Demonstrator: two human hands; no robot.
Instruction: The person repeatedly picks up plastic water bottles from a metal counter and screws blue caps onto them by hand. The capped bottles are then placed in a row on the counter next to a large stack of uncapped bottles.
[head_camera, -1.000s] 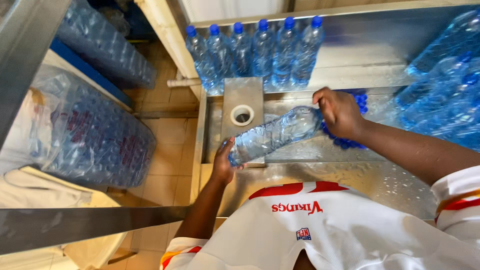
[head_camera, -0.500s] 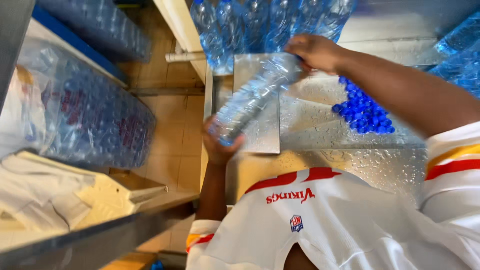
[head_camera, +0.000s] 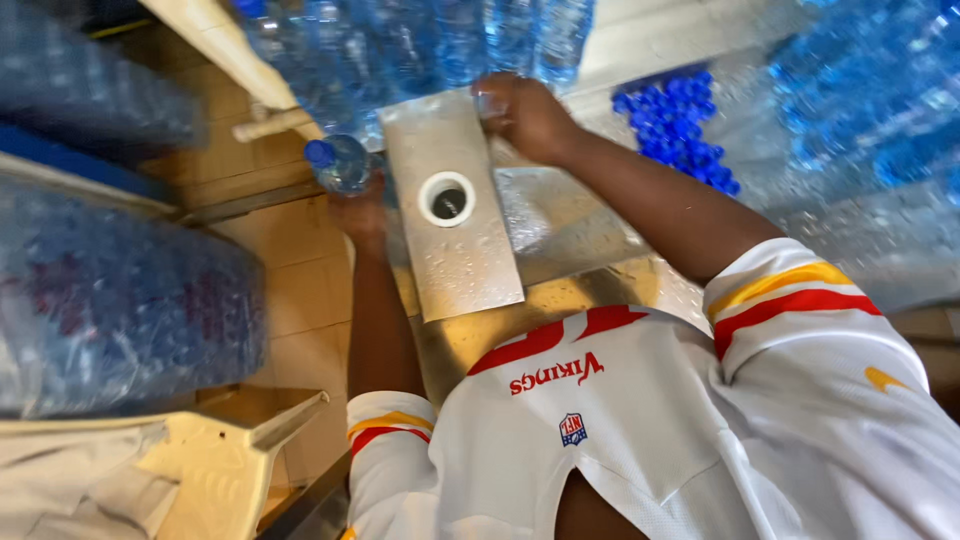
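Note:
My left hand (head_camera: 362, 212) grips a clear plastic water bottle with a blue cap (head_camera: 336, 163), held upright off the left edge of the wet steel table (head_camera: 575, 215), cap toward me. My right hand (head_camera: 527, 113) rests at the far end of a metal plate with a round white-rimmed hole (head_camera: 447, 200). Its fingers curl against something clear beside the row of filled bottles (head_camera: 420, 40); blur hides whether they grip it.
A heap of loose blue caps (head_camera: 680, 135) lies on the table right of my right arm. Shrink-wrapped bottle packs stack at the left (head_camera: 110, 300) and far right (head_camera: 870, 100). A cream plastic object (head_camera: 205, 470) sits at the lower left above a tiled floor.
The bottle that both hands held slanted across the table is now in my left hand alone, upright at the table's left edge. My right hand has let go and moved to the plate's far end.

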